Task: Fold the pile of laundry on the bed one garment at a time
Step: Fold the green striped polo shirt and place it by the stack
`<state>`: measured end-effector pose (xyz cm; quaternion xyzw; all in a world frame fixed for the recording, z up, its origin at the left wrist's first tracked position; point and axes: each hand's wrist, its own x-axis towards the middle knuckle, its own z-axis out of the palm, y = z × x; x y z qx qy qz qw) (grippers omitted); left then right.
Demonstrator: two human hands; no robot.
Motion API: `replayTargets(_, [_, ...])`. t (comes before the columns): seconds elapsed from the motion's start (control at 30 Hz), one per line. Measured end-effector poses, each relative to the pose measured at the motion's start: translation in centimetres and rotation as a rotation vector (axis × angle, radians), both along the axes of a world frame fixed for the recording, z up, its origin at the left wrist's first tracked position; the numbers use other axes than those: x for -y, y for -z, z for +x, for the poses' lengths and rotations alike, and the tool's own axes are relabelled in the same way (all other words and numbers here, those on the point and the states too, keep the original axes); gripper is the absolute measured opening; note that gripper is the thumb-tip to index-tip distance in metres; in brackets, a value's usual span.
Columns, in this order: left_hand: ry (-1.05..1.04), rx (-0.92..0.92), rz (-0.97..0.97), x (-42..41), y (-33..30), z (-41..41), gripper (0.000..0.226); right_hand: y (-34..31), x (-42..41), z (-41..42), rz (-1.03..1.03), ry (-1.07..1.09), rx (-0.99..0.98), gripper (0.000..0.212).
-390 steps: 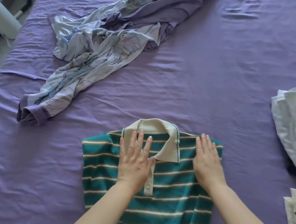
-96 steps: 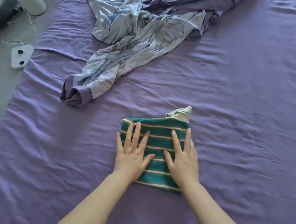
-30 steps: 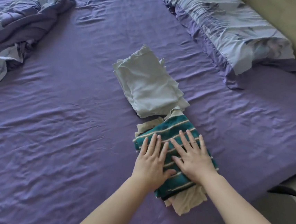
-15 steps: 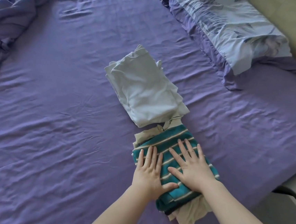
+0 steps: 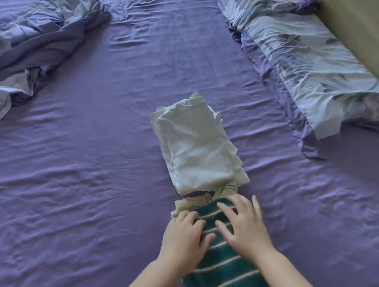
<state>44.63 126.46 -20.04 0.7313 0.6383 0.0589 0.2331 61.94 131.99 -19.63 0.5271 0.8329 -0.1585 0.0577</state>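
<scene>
Duvet cover (image 5: 39, 34), floral blue with purple lining, is seen crumpled at the far left of the bed, unfolded. Purple sheet (image 5: 87, 180) is wrinkled across the mattress. Folded white garment (image 5: 195, 144) lies at centre, just beyond the striped one and touching its pale collar end. Left hand (image 5: 184, 237) is laid on the near-left edge of the folded striped polo shirt (image 5: 224, 276), fingers loosely bent with tips at the fabric edge; whether the edge is pinched cannot be told. Right hand (image 5: 242, 229) is spread flat on top, fingers straight and splayed, pressing. The teal-and-cream shirt is stacked on a cream garment (image 5: 183, 206) that peeks out beneath at its far-left corner, near the right bed edge. Pillow (image 5: 318, 70) in the matching floral case is seen at far right, against a beige wall.

Shirt is judged light, soft and limp; knit fabric likely grippy, not slippery, not fragile. The fold is likely to spring open or slide off the stack if lifted by one corner. It is best held from both long sides with flat palms under and over, or pressed flat and left. Folding of this garment appears done; the duvet cover is probably the next piece.
</scene>
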Motion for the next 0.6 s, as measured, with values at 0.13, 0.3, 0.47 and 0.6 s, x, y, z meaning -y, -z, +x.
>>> replayTargets(0.13, [-0.469,0.142,0.18,-5.7,-1.4,-0.9,0.043,-0.3,-6.8,-1.6,0.025,0.062,-0.095,0.062])
replayTargets(0.3, [-0.717,0.196,-0.171,-12.8,0.2,-1.3,0.072,1.2,-15.6,-3.1,-0.048,0.093,-0.033,0.071])
replayTargets(0.47, [-0.681,0.045,-0.258,-17.0,2.9,-0.4,0.067,4.0,-20.0,-4.2,-0.141,0.071,-0.014,0.069])
replayTargets(0.6, [-0.722,0.005,-0.262,-17.8,4.3,0.0,0.063,5.9,-20.5,-4.5,-0.218,0.079,-0.14,0.069])
